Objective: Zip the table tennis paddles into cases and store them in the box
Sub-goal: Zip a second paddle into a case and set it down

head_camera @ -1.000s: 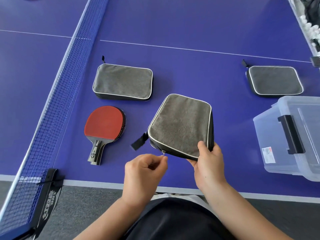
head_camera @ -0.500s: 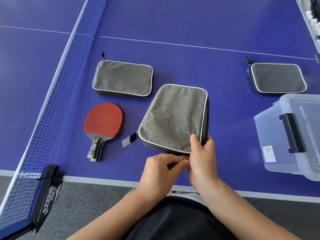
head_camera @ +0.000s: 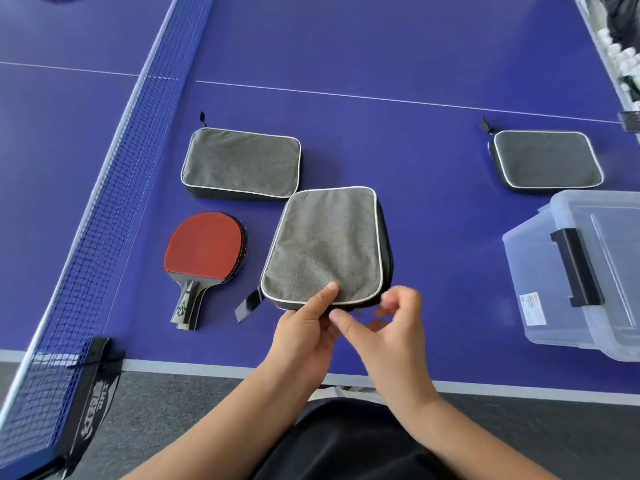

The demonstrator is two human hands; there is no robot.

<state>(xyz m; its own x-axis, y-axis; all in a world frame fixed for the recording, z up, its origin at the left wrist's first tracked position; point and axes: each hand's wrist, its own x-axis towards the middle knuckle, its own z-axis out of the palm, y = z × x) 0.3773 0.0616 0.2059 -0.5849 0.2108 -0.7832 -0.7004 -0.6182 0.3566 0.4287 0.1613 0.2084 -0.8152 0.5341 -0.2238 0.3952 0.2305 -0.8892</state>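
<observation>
Altogether three grey cases (head_camera: 327,244), one red paddle (head_camera: 204,245); left hand (head_camera: 304,336) pinches the nearest case, right hand (head_camera: 391,327) loosely curled, empty.

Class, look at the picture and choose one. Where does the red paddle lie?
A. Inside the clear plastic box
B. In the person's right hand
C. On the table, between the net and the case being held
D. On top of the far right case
C. The red paddle lies bare on the table, with the net on one side and the held case on the other.
</observation>
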